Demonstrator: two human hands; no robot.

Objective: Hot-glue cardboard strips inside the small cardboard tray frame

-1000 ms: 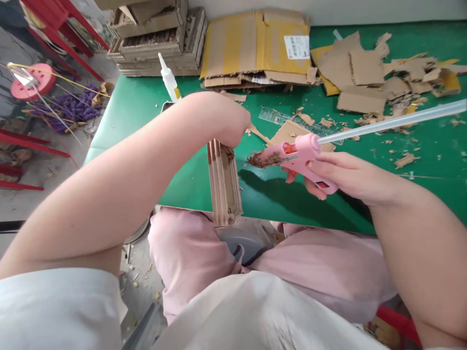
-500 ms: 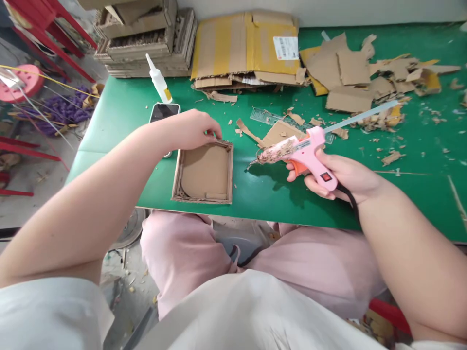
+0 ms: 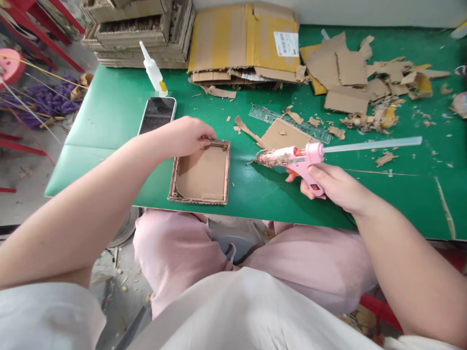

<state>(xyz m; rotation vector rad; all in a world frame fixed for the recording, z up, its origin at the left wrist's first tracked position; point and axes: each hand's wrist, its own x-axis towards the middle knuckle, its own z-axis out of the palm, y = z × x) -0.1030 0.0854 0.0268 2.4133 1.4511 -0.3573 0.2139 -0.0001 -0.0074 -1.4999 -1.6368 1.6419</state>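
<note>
A shallow square cardboard tray (image 3: 200,177) with raised, layered walls lies near the front edge of the green table. At its far wall my left hand (image 3: 191,137) pinches the rim with curled fingers; part of that wall is hidden behind them. Wrapped around the handle of a pink hot glue gun (image 3: 306,165) is my right hand (image 3: 337,187). The gun is held above the table, its nozzle pointing left towards the tray but apart from it. Brown cardboard fluff clings round the nozzle. A long clear glue stick (image 3: 375,144) juts from the gun's rear.
A phone (image 3: 157,115) and a white nozzle bottle (image 3: 154,75) stand beyond my left forearm. Behind are stacked cardboard frames (image 3: 142,58), a flattened yellow-taped box (image 3: 226,43) and torn cardboard scraps (image 3: 350,68). A clear ruler (image 3: 262,114) lies partly under a cardboard piece (image 3: 282,136).
The glue gun has levelled out, its glue stick swinging down to nearly horizontal. My left hand stays at the tray's far wall. The whole view has shifted slightly.
</note>
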